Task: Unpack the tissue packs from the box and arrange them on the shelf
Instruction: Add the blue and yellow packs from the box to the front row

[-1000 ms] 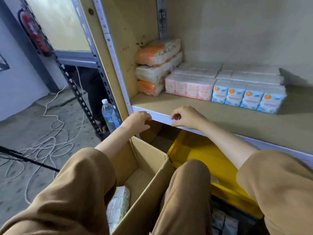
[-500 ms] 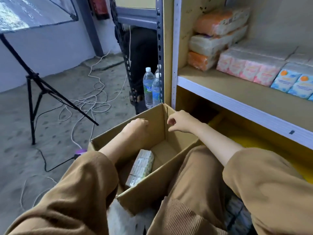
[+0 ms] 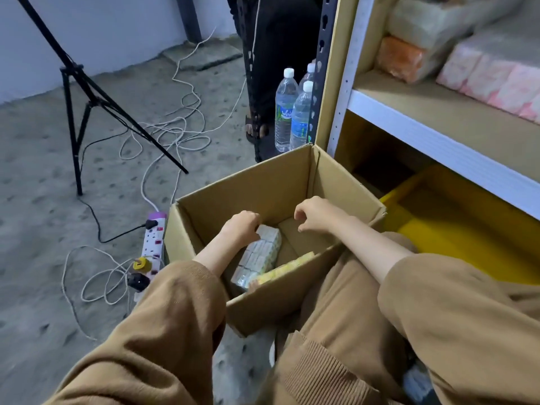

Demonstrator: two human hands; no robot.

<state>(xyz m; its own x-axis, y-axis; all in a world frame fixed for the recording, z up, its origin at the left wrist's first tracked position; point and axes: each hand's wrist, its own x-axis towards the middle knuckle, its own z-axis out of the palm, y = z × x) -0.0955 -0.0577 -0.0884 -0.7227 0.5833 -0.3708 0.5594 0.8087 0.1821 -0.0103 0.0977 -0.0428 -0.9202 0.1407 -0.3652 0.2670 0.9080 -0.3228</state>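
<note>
**Item 1.** Black metal tripod stand (image 3: 84, 112), on the floor at far left. White cables lay around it, with a white power strip (image 3: 153, 238) nearer the box. Not task stock.

**Item 2.** Clear plastic water bottles (image 3: 285, 112), three, upright, behind the box by the rack post.

**Item 3.** Brown cardboard box (image 3: 263, 182), open-topped, on the floor before the shelf. It held one pale green-and-white film-wrapped tissue pack (image 3: 260, 255) lying lengthwise, and one yellow film-wrapped tissue pack (image 3: 286, 266) against the near wall, just beside it.

**Item 4.** Left hand (image 3: 242, 226), inside the box, fingers curled over the far end of the pale green-and-white pack. Thumb hidden.

**Item 5.** Right hand (image 3: 317, 214), above the box's middle, fingers loosely bent, holding nothing.

**Item 6.** Wooden shelf with white metal edge (image 3: 438, 112), at right. An orange tissue pack (image 3: 400, 58) and pink tissue packs (image 3: 491, 80) stood on it.

**Handling note.** The packs were judged light, soft and compressible, with film likely slick. Best gripped across the short ends, or with palms on both long sides and a light squeeze. No fragility expected.
</note>
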